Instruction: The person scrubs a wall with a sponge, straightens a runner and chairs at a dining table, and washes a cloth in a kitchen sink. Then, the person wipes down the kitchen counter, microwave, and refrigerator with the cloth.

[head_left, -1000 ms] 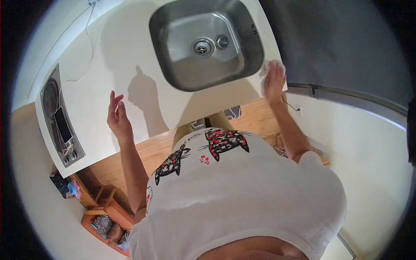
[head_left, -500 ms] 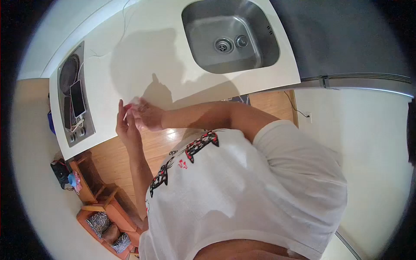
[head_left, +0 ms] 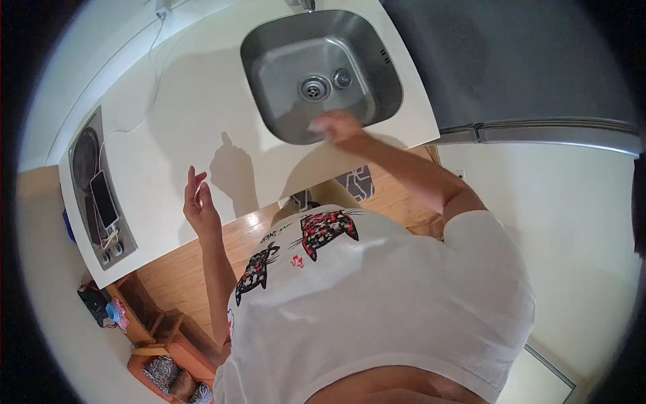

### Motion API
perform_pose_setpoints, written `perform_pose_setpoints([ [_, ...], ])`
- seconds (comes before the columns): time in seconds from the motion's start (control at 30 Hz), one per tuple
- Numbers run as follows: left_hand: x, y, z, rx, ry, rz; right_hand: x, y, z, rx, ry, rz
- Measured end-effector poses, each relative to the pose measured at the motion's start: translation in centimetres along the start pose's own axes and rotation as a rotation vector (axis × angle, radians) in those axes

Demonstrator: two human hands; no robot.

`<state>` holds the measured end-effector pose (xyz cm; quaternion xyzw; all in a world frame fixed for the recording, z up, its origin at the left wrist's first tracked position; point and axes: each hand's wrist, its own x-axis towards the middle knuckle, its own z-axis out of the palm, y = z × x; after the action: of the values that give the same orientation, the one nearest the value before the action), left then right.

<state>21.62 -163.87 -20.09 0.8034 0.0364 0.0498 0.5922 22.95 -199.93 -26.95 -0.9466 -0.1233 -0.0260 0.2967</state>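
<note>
Over the near edge of the steel sink [head_left: 323, 54] is my right hand [head_left: 338, 128], blurred by motion. Its fingers are closed round something small and whitish [head_left: 317, 126], which looks like a crumpled tissue or cloth. My left hand [head_left: 200, 205] is raised at the front edge of the white countertop [head_left: 195, 94], left of the sink. Its fingers are apart, and it holds nothing. Its shadow falls on the counter to the right of it.
A phone [head_left: 104, 198] with a white cable lies on the cooktop [head_left: 126, 232] at the counter's left end. A faucet [head_left: 306, 5] is behind the sink. A dark grey surface [head_left: 511, 67] stands at the right. Orange furniture [head_left: 192, 360] is at the lower left.
My right hand went from the counter right of the sink to beside my left hand, then back right to the sink's near edge with the whitish thing. My left hand stays raised. The view shifted.
</note>
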Motion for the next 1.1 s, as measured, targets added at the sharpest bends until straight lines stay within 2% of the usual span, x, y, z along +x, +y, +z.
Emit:
perform_pose_setpoints([
  [0.03,0.5,0.5,1.0,-0.001,-0.007,-0.009,1.3,2.2,-1.3,-0.028,-0.124,0.311],
  [0.07,0.9,1.0,1.9,-0.001,-0.009,-0.018,3.7,2.3,-4.3,-0.133,-0.315,0.477],
  [0.13,1.3,1.6,3.3,0.024,-0.007,-0.026,7.1,3.7,-6.8,-0.232,-0.516,0.638],
  [0.2,1.6,2.0,4.7,0.053,0.009,-0.036,9.7,7.2,-5.1,-0.487,-0.415,0.443],
  [0.23,1.5,2.1,5.1,0.047,0.021,-0.055,10.9,8.8,-3.6,-0.478,-0.424,0.430],
  [0.3,1.3,2.1,5.7,0.054,0.046,-0.080,12.7,12.0,0.2,-0.819,-0.516,0.289],
  [0.33,1.0,1.9,5.6,0.050,0.065,-0.083,13.1,13.7,1.9,-0.808,-0.522,0.278],
  [0.4,0.6,1.9,5.4,0.055,0.094,-0.092,13.8,15.4,4.0,-0.831,-0.635,0.395],
  [0.47,0.0,1.9,5.1,0.053,0.141,-0.201,13.6,15.9,3.7,-0.836,-0.639,0.309],
  [0.53,-0.1,2.2,5.4,0.027,0.173,-0.211,13.9,14.8,2.1,-0.846,-0.639,0.227],
  [0.6,-0.2,2.3,5.6,0.025,0.198,-0.175,14.5,13.7,0.9,-0.602,-0.520,0.253],
  [0.63,-0.3,2.5,5.9,0.026,0.199,-0.177,14.5,12.9,0.9,-0.601,-0.523,0.252],
  [0.7,0.1,2.8,6.4,0.027,0.209,-0.220,15.7,11.3,1.5,-0.412,-0.678,0.444],
  [0.73,0.3,3.0,6.6,0.030,0.217,-0.216,15.6,11.8,2.7,-0.410,-0.675,0.435],
  [0.8,0.3,3.1,6.9,0.091,0.188,-0.142,14.6,12.3,5.6,-0.393,-0.441,0.266],
  [0.83,0.1,2.9,6.9,0.096,0.193,-0.142,14.6,12.7,6.3,-0.388,-0.442,0.260],
  [0.93,-0.2,2.6,7.1,0.084,0.203,-0.117,14.7,12.8,6.6,-0.331,-0.461,0.372],
  [1.0,-0.5,3.1,7.3,0.079,0.199,-0.172,15.0,12.4,5.3,-0.220,-0.285,0.427],
  [1.03,-0.5,3.5,7.4,0.071,0.184,-0.163,15.2,11.6,3.5,-0.225,-0.272,0.440],
  [1.1,-0.2,4.4,8.3,0.025,0.114,-0.175,15.3,10.7,-0.9,0.549,-0.551,0.768],
])
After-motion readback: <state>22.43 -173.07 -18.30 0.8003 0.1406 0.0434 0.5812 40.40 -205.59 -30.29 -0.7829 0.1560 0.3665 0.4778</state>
